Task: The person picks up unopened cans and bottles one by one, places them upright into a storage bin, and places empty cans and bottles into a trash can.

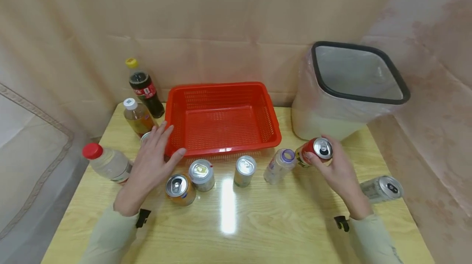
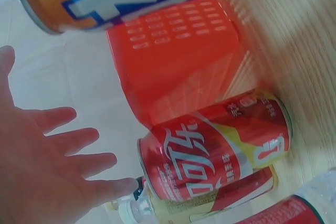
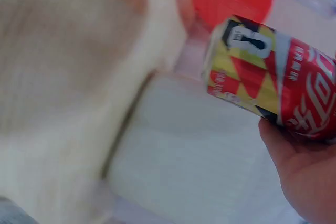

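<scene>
Metal of the cola can (image 1: 313,149) is smooth, printed in red, yellow and black, and the right hand (image 1: 338,166) grips it, with thumb and fingers around the round side. If the red basket (image 1: 221,125) is the centre of our clock, this can is at half past three, tilted, near the bin (image 1: 317,127); whether its base touches the table (image 1: 273,223), we cannot tell. The bin, at half past two, has a squarish black rim and a thin, wrinkled liner (image 1: 343,104). At eight o'clock we see the left hand (image 1: 152,162), its fingers straight and spread, holding nothing, well apart from the right one. Beside it stands a second red can (image 2: 215,153); if they touch, we cannot tell. The basket is of plastic, pierced with many small holes. At seven o'clock stands an orange can (image 1: 180,190), and at five a pale can (image 1: 244,171). The table is glossy and wood-grained.
</scene>
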The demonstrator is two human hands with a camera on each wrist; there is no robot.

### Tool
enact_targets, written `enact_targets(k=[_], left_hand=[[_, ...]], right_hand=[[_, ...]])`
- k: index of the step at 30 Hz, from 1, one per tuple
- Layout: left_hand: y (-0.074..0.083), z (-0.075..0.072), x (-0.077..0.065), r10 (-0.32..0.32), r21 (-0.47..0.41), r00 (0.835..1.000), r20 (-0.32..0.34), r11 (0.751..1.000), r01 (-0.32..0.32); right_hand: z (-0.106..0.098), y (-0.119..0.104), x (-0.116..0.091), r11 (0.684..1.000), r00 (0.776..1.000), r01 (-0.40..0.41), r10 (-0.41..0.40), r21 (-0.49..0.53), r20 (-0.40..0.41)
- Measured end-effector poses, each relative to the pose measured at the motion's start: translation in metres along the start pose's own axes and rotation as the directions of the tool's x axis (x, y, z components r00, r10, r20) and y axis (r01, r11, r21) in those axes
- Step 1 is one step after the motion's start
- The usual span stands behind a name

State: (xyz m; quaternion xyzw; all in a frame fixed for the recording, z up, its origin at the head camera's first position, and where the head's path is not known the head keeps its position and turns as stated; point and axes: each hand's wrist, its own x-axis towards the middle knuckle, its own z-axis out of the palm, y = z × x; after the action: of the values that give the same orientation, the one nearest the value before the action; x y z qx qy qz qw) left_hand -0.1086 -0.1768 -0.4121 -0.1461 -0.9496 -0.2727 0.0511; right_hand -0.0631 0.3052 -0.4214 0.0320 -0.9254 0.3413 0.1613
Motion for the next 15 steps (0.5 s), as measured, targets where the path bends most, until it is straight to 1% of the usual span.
enact_targets(k=[2, 4, 6, 7, 8, 9, 11, 13, 14, 15], left_hand=[[0.001, 0.000, -0.001, 0.006, -0.006, 1.000, -0.015, 1.000, -0.006], [0.001, 0.000, -0.002, 0.008, -0.010, 1.000, -0.025, 1.000, -0.008], [0.003, 0.000, -0.001, 0.009, -0.012, 0.999, -0.031, 1.000, -0.009], [0.003, 0.000, -0.001, 0.012, -0.012, 0.999, -0.035, 1.000, -0.012], [0.004, 0.000, 0.000, 0.012, -0.012, 0.999, -0.036, 1.000, -0.012], [0.004, 0.001, 0.000, 0.015, -0.012, 0.999, -0.038, 1.000, -0.015], [0.005, 0.000, -0.001, 0.016, -0.013, 0.999, -0.042, 1.000, -0.017], [0.005, -0.001, -0.001, 0.020, -0.015, 0.999, -0.045, 1.000, -0.020], [0.005, -0.001, -0.001, 0.020, -0.016, 0.999, -0.045, 1.000, -0.021], [0.005, -0.001, -0.001, 0.023, -0.016, 0.999, -0.046, 1.000, -0.023]], right_hand=[[-0.009, -0.011, -0.001, 1.000, 0.999, -0.017, 0.017, -0.012, -0.052], [-0.018, -0.022, -0.002, 1.000, 0.992, -0.019, 0.017, -0.014, -0.124], [-0.028, -0.030, -0.001, 1.000, 0.974, 0.026, -0.028, -0.014, -0.224], [-0.032, -0.034, -0.001, 0.998, 0.957, 0.060, -0.061, -0.011, -0.284], [-0.038, -0.037, 0.001, 0.995, 0.934, 0.100, -0.098, -0.014, -0.343], [-0.042, -0.040, 0.004, 0.990, 0.901, 0.141, -0.131, -0.007, -0.414], [-0.053, -0.049, 0.013, 0.977, 0.823, 0.211, -0.169, 0.016, -0.542], [-0.065, -0.061, 0.022, 0.967, 0.754, 0.246, -0.145, 0.070, -0.640], [-0.071, -0.067, 0.028, 0.961, 0.725, 0.258, -0.127, 0.096, -0.677], [-0.077, -0.073, 0.034, 0.954, 0.701, 0.271, -0.105, 0.128, -0.705]])
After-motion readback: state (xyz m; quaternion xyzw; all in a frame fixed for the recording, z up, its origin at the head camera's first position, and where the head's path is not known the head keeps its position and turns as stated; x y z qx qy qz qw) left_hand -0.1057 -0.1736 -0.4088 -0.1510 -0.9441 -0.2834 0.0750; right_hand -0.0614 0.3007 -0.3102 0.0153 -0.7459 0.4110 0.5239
